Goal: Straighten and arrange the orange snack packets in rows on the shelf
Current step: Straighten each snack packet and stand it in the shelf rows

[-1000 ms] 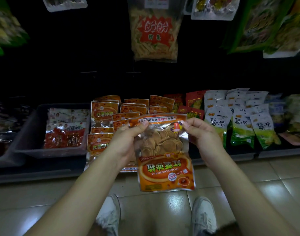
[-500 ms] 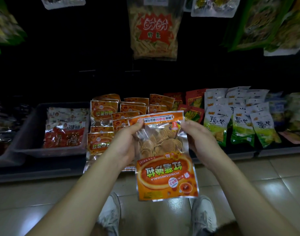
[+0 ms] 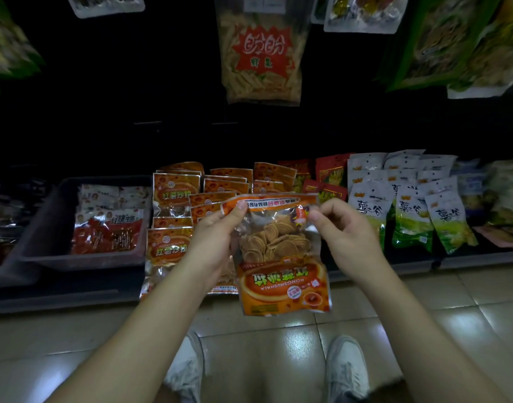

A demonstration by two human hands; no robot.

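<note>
One orange packet (image 3: pixel 281 257) hangs upside down before the shelf (image 3: pixel 60 295), where other orange packets (image 3: pixel 176 190) lie overlapping. Left hand (image 3: pixel 211 242) grip pinches its top-left corner; right hand (image 3: pixel 347 237) grip pinches top-right.

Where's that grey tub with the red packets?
The grey tub sits on the low shelf, left in the head view, beside the rows of orange snack packets.

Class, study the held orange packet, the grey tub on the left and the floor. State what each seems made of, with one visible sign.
Held orange packet: thin glossy plastic film, probably; a clear window shows its contents, and it crinkles. Grey tub: likely matt moulded plastic, with rounded rim. Floor: glazed tiles, apparently; grout lines and bright reflections.
</note>
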